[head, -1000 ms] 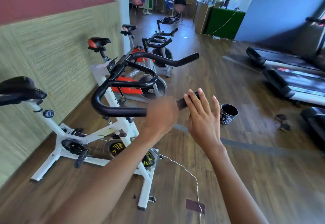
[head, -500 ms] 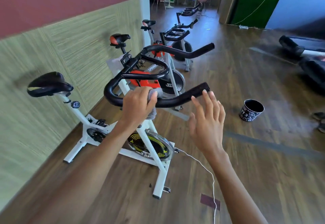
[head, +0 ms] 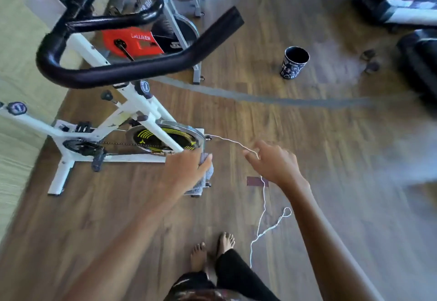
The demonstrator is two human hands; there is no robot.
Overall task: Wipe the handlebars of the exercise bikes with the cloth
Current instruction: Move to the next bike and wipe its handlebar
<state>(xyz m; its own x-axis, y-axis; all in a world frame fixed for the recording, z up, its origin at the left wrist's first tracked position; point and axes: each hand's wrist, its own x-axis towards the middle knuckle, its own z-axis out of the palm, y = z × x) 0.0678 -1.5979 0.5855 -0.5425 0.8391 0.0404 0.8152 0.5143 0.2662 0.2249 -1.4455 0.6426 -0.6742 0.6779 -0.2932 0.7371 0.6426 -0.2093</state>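
Observation:
The nearest white exercise bike [head: 132,109] stands at the left, its black padded handlebar [head: 132,70] curving across the upper left. My left hand [head: 186,170] is well below the handlebar, near the flywheel [head: 165,137], and grips a grey cloth [head: 205,177] that hangs from its fingers. My right hand [head: 274,163] hovers over the floor to the right, fingers loosely bent, holding nothing. A second bike with a red cover [head: 134,41] stands behind the first.
A thin white cord [head: 262,196] runs from the flywheel across the wooden floor. A dark patterned cup [head: 294,63] stands on the floor beyond. Treadmills [head: 402,5] fill the upper right. My bare feet [head: 212,248] are below. The wall panel [head: 14,52] is at the left.
My view has tilted down to the floor. Both hands have left the handlebar and dropped low; the left one still holds the cloth.

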